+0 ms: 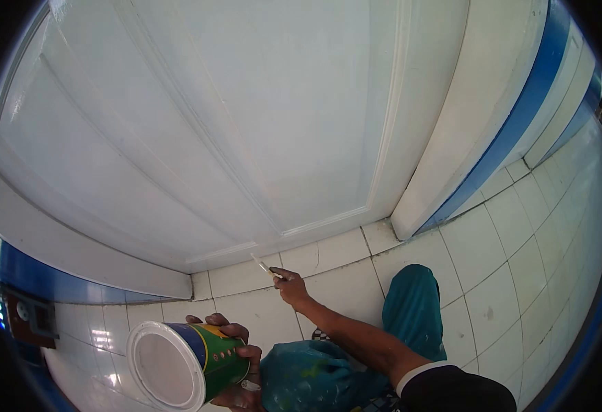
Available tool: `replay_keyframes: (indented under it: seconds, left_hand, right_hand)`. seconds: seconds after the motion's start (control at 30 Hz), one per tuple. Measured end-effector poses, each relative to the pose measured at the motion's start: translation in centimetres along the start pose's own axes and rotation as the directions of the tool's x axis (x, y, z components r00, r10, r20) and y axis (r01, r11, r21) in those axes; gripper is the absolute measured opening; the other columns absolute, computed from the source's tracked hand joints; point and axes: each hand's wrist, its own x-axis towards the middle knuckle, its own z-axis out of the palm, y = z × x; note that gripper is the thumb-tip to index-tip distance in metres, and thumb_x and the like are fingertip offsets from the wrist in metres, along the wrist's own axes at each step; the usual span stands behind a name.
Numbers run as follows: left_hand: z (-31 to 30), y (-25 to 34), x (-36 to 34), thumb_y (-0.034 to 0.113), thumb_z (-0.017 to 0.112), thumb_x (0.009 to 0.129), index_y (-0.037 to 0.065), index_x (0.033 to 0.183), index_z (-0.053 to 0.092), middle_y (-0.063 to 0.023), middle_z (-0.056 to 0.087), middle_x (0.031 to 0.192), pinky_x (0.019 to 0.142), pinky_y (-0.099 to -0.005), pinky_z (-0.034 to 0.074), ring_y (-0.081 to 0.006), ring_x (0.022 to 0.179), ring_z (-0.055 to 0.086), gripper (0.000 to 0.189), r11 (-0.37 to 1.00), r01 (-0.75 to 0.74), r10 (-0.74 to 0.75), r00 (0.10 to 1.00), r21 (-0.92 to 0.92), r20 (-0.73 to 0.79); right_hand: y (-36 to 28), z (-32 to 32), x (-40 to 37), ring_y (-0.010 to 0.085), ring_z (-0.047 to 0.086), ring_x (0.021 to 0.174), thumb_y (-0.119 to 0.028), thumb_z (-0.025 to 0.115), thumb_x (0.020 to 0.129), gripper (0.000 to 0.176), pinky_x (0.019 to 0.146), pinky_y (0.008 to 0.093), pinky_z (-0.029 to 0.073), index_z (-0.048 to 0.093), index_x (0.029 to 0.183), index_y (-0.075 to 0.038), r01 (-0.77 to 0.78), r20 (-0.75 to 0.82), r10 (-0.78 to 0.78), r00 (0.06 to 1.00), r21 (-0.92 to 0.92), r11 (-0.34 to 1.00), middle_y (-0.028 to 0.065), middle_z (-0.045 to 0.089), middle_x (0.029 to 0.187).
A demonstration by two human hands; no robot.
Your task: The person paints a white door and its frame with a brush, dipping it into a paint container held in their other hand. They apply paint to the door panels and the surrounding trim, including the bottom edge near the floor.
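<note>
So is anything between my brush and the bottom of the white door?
Nothing visible stands between them: the brush in your right hand has its bristles near the door's bottom edge. The can is off to the left.

Partly seen items, tiled floor (342,292) and door (301,103).
Door: top cut off. Left hand (247,351): palm hidden behind can (226,364). Can: label marks too small to read. Brush (266,268): tip blurred, contact unclear. Black sleeve (459,388): cut off. Floor's left edge: dark object (29,316), indistinct.
</note>
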Motion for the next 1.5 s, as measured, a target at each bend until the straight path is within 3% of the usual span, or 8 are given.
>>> replay_keyframes:
  seconds: [0.3, 0.57, 0.8, 0.97, 1.17, 1.3, 1.43, 1.5]
  left_hand:
    - [-0.6, 0.2, 0.0, 0.042, 0.065, 0.102, 0.028, 0.153, 0.051, -0.0113, 0.051, 0.149, 0.100, -0.0568, 0.054, -0.0312, 0.137, 0.051, 0.055, 1.000, -0.014, 0.014, 1.000, 0.008, -0.014]
    - [0.2, -0.2, 0.0, 0.040, 0.065, 0.102, 0.026, 0.149, 0.057, -0.0077, 0.053, 0.148, 0.104, -0.0521, 0.053, -0.0260, 0.137, 0.052, 0.050, 0.997, 0.044, -0.046, 0.998, 0.063, 0.031]
    - [-0.2, 0.1, 0.8, 0.041, 0.065, 0.102, 0.027, 0.149, 0.057, -0.0078, 0.053, 0.148, 0.103, -0.0525, 0.054, -0.0263, 0.137, 0.052, 0.049, 0.999, 0.044, -0.044, 0.999, 0.015, 0.021]
    - [-0.2, 0.2, 1.0, 0.041, 0.065, 0.102, 0.027, 0.149, 0.057, -0.0078, 0.053, 0.148, 0.103, -0.0527, 0.054, -0.0265, 0.136, 0.053, 0.049, 0.999, 0.049, -0.049, 0.999, 0.001, 0.003]
    - [-0.1, 0.1, 0.9, 0.041, 0.064, 0.103, 0.027, 0.149, 0.057, -0.0079, 0.053, 0.148, 0.102, -0.0530, 0.054, -0.0267, 0.136, 0.053, 0.049, 0.999, 0.046, -0.046, 0.999, -0.005, -0.024]
    - [0.1, 0.2, 0.9, 0.041, 0.064, 0.103, 0.027, 0.149, 0.057, -0.0080, 0.053, 0.148, 0.102, -0.0531, 0.054, -0.0269, 0.136, 0.053, 0.049, 0.999, 0.043, -0.043, 0.999, 0.006, -0.032]
    - [0.2, 0.4, 1.1, 0.041, 0.064, 0.103, 0.028, 0.149, 0.057, -0.0080, 0.053, 0.147, 0.101, -0.0533, 0.054, -0.0270, 0.136, 0.053, 0.048, 0.999, 0.052, -0.052, 0.998, 0.000, -0.039]
    - [0.2, 0.3, 1.2, 0.041, 0.063, 0.103, 0.028, 0.149, 0.057, -0.0080, 0.053, 0.147, 0.101, -0.0534, 0.054, -0.0271, 0.135, 0.053, 0.048, 0.999, 0.054, -0.054, 0.998, -0.007, -0.035]
  right_hand:
    - [0.5, -3.1, -0.8, 0.0041, 0.043, 0.060, -0.013, 0.063, 0.105, 0.039, 0.050, 0.0233, 0.037, 0.067, 0.144, -0.008, -0.001, -0.195, 0.019, 0.981, 0.089, 0.996, -0.0022, 0.059, 0.077]
    - [0.9, 0.7, 1.7, 0.0052, 0.043, 0.061, -0.012, 0.065, 0.103, 0.038, 0.053, 0.0251, 0.038, 0.069, 0.141, -0.010, -0.039, -0.027, 0.040, 0.999, 0.043, 0.998, -0.0042, 0.059, 0.076]
    - [2.1, -6.8, 0.8, 0.0048, 0.045, 0.060, -0.008, 0.063, 0.103, 0.039, 0.052, 0.0251, 0.039, 0.068, 0.141, -0.007, 0.081, -0.311, 0.020, 0.950, 0.307, 0.948, -0.0022, 0.058, 0.076]
    - [2.7, -9.2, 0.5, 0.0036, 0.039, 0.059, -0.003, 0.057, 0.106, 0.043, 0.050, 0.0225, 0.038, 0.059, 0.148, -0.002, 0.295, -0.614, 0.122, 0.780, 0.532, 0.793, -0.0039, 0.053, 0.077]
    - [5.0, 0.2, 2.1, 0.0058, 0.051, 0.063, -0.011, 0.064, 0.104, 0.047, 0.055, 0.0246, 0.045, 0.060, 0.151, -0.008, 0.128, -0.382, 0.050, 0.923, 0.426, 0.896, 0.0015, 0.066, 0.083]
    - [5.9, 7.0, 1.5, 0.0101, 0.054, 0.063, -0.021, 0.070, 0.099, 0.047, 0.063, 0.0323, 0.049, 0.065, 0.145, -0.012, 0.077, -0.136, -0.067, 0.988, 0.074, 0.994, 0.0091, 0.075, 0.084]
    - [5.3, 6.7, 0.7, 0.0044, 0.047, 0.060, -0.017, 0.068, 0.101, 0.046, 0.055, 0.0266, 0.041, 0.065, 0.147, -0.010, 0.077, 0.053, -0.074, 0.996, -0.056, 0.995, -0.0029, 0.064, 0.076]
    - [5.4, 4.8, 1.7, 0.0033, 0.044, 0.060, -0.014, 0.068, 0.101, 0.046, 0.053, 0.0245, 0.038, 0.064, 0.147, -0.010, 0.028, -0.074, -0.022, 0.997, 0.084, 0.996, -0.0047, 0.062, 0.076]
